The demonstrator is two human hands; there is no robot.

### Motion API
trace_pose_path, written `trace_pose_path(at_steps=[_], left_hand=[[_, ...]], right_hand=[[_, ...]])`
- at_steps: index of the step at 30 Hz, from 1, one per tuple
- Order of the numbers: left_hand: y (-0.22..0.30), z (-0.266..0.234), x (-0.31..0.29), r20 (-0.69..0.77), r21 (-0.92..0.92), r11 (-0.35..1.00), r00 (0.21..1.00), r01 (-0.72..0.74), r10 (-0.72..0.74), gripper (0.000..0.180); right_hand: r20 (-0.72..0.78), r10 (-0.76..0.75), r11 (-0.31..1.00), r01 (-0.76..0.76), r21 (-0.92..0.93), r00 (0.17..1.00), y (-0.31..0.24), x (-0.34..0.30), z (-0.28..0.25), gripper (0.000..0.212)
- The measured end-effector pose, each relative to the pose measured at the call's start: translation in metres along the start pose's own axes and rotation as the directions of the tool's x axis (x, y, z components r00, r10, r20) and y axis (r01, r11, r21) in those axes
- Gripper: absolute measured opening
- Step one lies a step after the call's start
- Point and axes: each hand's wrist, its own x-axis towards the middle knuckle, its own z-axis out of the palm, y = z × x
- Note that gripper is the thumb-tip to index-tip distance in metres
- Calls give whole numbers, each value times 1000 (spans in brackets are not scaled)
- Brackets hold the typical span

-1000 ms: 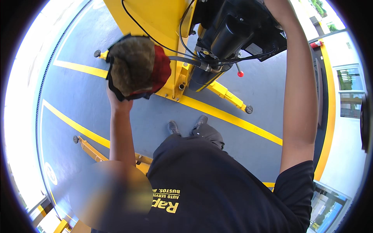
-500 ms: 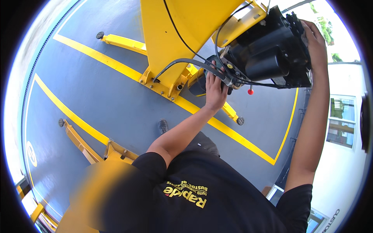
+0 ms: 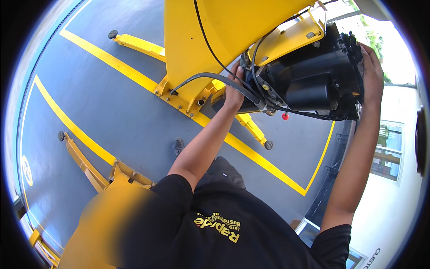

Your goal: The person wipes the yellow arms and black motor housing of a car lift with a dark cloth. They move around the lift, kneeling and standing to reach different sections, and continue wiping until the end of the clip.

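Note:
A black hydraulic power unit (image 3: 304,67), with a motor and a smaller cylinder, hangs on a yellow bracket (image 3: 291,38) beside the yellow lift column (image 3: 210,36). My right hand (image 3: 372,74) is wrapped over the unit's far right end, its fingertips partly hidden behind it. Between the column and the unit, my left hand (image 3: 234,89) reaches up behind a thick black hose (image 3: 210,76). Its fingers are bent, and a dark cloth-like thing shows at their tips, mostly hidden. Under the unit hangs a lever with a red knob (image 3: 285,116).
Yellow lift arms with round pads (image 3: 139,45) stretch over the grey floor (image 3: 103,98), which has yellow lines. A bolted base plate (image 3: 179,105) holds the column. Another yellow lift part (image 3: 130,177) stands at lower left. A white wall with a window (image 3: 387,150) is at right.
My left hand has moved up and left, further behind the hose. My right hand stays on the unit's end. The whole view has shifted slightly.

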Motion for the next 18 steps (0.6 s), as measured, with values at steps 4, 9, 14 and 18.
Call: trace_pose_path(at_steps=[4,9,14,18], left_hand=[[10,14,-22,205,312,921,963,-234,175,46],[1,17,-16,205,631,656,905,-414,374,57],[-11,16,-17,186,617,661,896,-426,403,51],[-20,21,-25,43,458,827,937,-326,346,44]], right_hand=[[-34,9,999,-11,-32,999,-3,0,2,34],[-71,4,999,-7,-40,997,-6,-1,6,40],[-77,-34,998,31,-47,996,-7,-4,8,42],[-64,-14,1000,15,4,998,-8,-5,8,41]])
